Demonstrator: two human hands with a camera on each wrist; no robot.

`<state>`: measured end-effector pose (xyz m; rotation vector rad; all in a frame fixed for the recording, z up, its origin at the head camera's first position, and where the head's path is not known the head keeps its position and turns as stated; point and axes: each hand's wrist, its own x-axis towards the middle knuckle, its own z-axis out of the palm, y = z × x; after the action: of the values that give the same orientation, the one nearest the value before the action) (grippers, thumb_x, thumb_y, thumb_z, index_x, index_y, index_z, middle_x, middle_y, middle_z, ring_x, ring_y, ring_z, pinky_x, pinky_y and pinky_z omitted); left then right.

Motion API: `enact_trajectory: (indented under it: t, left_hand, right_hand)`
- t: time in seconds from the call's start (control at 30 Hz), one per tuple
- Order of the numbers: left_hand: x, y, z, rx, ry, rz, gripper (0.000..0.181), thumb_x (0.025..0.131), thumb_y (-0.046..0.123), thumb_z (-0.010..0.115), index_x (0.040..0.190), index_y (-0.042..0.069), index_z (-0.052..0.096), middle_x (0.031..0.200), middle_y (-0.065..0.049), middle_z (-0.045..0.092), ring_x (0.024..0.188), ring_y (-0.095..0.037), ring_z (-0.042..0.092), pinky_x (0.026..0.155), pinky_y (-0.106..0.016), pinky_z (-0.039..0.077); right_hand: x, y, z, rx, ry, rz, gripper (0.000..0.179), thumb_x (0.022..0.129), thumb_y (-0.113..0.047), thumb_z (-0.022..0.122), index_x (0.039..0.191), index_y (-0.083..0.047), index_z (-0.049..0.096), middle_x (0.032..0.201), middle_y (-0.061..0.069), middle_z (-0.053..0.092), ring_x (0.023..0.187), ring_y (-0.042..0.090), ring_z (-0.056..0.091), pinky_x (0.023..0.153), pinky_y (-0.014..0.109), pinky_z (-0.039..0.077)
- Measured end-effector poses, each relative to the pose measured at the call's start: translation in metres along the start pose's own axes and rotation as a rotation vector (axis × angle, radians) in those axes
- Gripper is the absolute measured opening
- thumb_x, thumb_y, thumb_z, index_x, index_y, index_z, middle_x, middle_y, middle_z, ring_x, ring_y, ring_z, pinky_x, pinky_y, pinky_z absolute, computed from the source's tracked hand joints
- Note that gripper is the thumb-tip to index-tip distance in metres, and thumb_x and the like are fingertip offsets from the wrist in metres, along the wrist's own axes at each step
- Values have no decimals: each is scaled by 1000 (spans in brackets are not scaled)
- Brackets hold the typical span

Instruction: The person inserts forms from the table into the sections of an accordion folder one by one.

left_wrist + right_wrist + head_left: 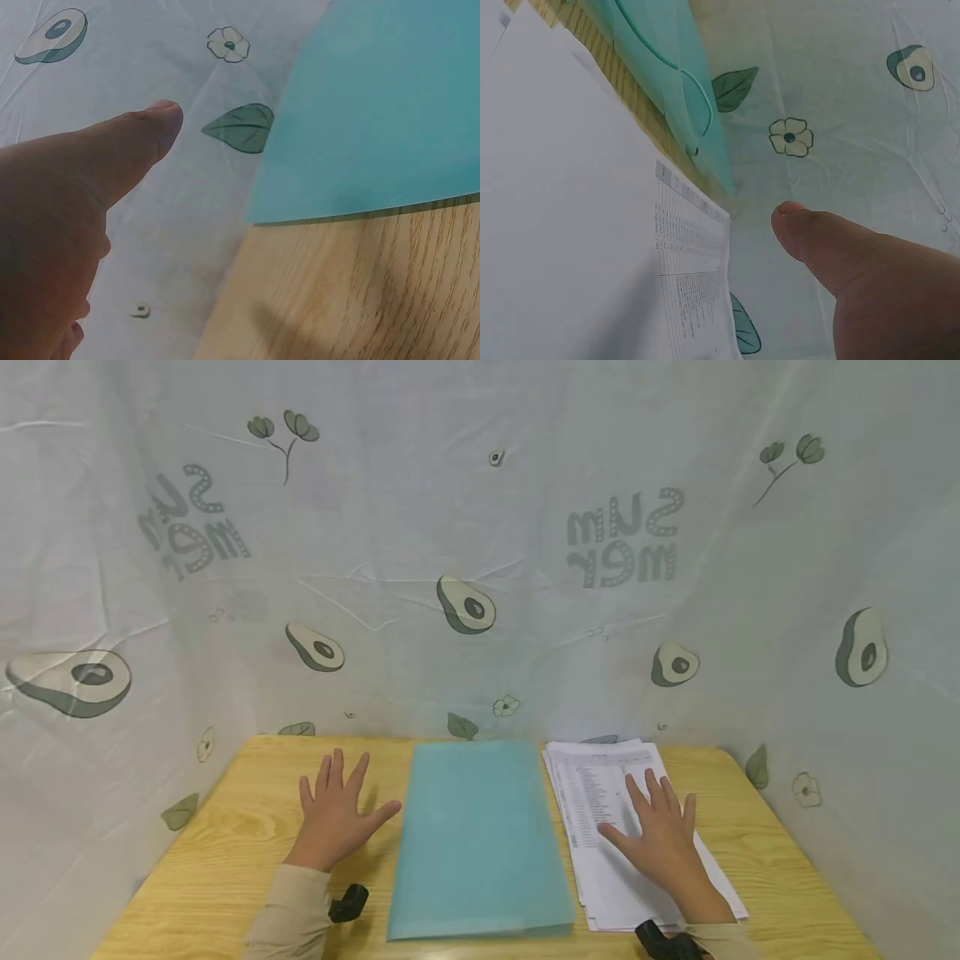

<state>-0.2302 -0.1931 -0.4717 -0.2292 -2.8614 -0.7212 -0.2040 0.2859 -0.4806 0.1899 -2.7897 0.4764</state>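
A light blue translucent plastic folder (pixel 483 843) lies flat on the wooden table, between the two hands. To its right is a stack of printed paper sheets (pixel 592 860), its edges slightly uneven. My left hand (pixel 333 818), fingers spread, hovers over the table left of the folder and holds nothing. Above the paper stack my right hand (pixel 663 839) is spread the same way, with nothing in it. The left wrist view shows the left thumb (pixel 142 142) apart from the folder. In the right wrist view the right thumb (pixel 817 236) points toward the sheets without touching them.
A pale curtain (pixel 390 527) printed with avocados, leaves and lettering hangs behind and at both sides of the table. Bare wood (pixel 225 827) shows at the left of the table. Dark wrist devices (pixel 348 903) sit at both cuffs.
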Motion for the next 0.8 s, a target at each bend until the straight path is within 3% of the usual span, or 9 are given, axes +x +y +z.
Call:
enact_trajectory:
  t: [0.3,0.57,0.8]
  left_hand:
    - [-2,1,1,-1,1,11,100,93,70,60,165,10,25,168,-32,2,155,-49,-3,114,-73,-10]
    - [-5,5,-10,-13,10,19,98,93,64,64,164,7,27,167,-34,5,154,-52,0,113,-75,-7]
    - [-4,5,-9,-14,15,30,98,93,66,63,164,10,26,168,-32,4,155,-50,-2,113,-74,-9]
  right_hand:
    - [-1,0,2,-10,3,-7,93,87,-49,77,153,5,42,159,37,27,147,57,18,113,76,0]
    - [-3,-1,9,8,17,-31,93,86,-50,78,151,7,44,156,39,32,144,59,24,111,78,1]
    - [-2,-5,2,8,5,-29,91,88,-50,77,152,6,43,158,37,30,145,58,22,111,78,2]
